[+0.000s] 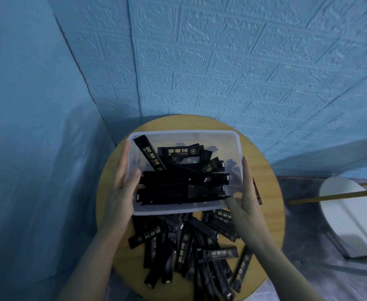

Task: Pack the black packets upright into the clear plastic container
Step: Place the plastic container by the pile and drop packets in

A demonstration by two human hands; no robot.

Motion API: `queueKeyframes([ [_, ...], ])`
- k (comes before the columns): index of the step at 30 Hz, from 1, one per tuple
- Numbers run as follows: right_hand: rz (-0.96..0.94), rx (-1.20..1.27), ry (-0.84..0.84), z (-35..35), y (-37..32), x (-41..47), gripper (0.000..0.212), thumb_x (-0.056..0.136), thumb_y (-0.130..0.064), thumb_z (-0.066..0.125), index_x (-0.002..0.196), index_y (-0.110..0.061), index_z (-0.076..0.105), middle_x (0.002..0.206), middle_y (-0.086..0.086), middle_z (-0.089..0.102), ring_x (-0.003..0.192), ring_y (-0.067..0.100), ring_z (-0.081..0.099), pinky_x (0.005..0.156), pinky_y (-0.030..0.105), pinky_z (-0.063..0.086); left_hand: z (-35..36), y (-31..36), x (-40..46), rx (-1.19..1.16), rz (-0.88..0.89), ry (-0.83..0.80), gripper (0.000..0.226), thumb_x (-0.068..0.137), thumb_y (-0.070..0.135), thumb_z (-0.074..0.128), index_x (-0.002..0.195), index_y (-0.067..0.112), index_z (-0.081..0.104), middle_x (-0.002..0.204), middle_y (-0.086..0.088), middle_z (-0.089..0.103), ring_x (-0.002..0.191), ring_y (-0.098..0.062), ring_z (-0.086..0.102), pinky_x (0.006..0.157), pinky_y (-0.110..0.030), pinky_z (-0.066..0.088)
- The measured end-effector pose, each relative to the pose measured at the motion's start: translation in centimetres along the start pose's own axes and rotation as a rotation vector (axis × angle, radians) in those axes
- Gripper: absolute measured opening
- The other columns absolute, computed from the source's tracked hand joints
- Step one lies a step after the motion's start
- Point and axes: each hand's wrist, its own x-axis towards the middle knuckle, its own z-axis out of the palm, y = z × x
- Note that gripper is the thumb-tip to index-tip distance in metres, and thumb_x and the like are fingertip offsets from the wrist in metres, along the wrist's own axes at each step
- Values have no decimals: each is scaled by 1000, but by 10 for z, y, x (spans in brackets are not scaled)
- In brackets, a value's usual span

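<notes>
Clear plastic container (232,146) sits between my two hands above the round wooden bench (271,203), its open top facing me. My left hand (121,187) grasps the left wall: the fingers lie along the outside and the thumb hooks over the rim into the container, so that grip is clenched on it. My right hand (249,192) presses against the right wall with its fingers nearly straight and the thumb running under the near corner; that grip looks flat rather than curled.

Black packets in the container (178,187) lie mostly on their sides in a loose stack along the near wall, with more jumbled behind them. One packet (150,156) leans at a slant against the far left corner, its gold print showing.

Nearer to me, a heap of loose packets (189,253) is spread across the bench, overlapping at all angles, some reaching its near edge.

Blue brick-embossed panelling (243,61) covers the wall behind. A white object (352,213) with thin yellowish rods (334,196) across it stands on the floor to the right.
</notes>
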Motion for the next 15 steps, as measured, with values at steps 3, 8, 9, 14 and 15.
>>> queueKeyframes([
  [3, -95, -401, 100, -6, -3, -3, 80, 87, -30, 48, 154, -32, 4, 151, -1, 25, 135, 20, 30, 112, 42, 20, 17, 9, -18, 27, 47, 83, 50, 101, 13, 45, 135, 48, 36, 137, 43, 37, 127, 25, 30, 93, 4, 29],
  [8, -468, -668, 247, -13, -21, 13, 48, 85, -39, 59, 130, -22, 57, 139, 1, 49, 136, 26, 36, 103, 40, 19, 52, 0, -41, 9, 49, 119, 45, 104, 30, 45, 141, 54, 35, 149, 26, 37, 138, 10, 29, 119, -27, 26],
  [9, -498, -663, 221, -11, -23, 17, 42, 85, -42, 58, 123, -23, 62, 131, -2, 56, 131, 25, 41, 101, 39, 21, 58, -4, -46, 17, 46, 114, 45, 103, 35, 45, 142, 55, 34, 152, 22, 36, 143, 0, 28, 120, -38, 25],
  [14, -480, -626, -12, 17, -28, 33, 38, 85, -48, 56, 108, -20, 67, 102, -3, 67, 103, 26, 53, 80, 36, 24, 82, -11, -64, 58, 83, 92, 44, 102, 30, 44, 143, 46, 36, 130, 48, 40, 134, 11, 34, 116, -34, 29],
  [15, -476, -595, -31, 19, -29, 34, 29, 86, -42, 61, 103, -19, 67, 98, -3, 67, 101, 26, 54, 78, 36, 23, 82, -11, -67, 31, 72, 94, 45, 100, 34, 45, 142, 49, 38, 130, 47, 41, 134, 8, 36, 116, -36, 31],
])
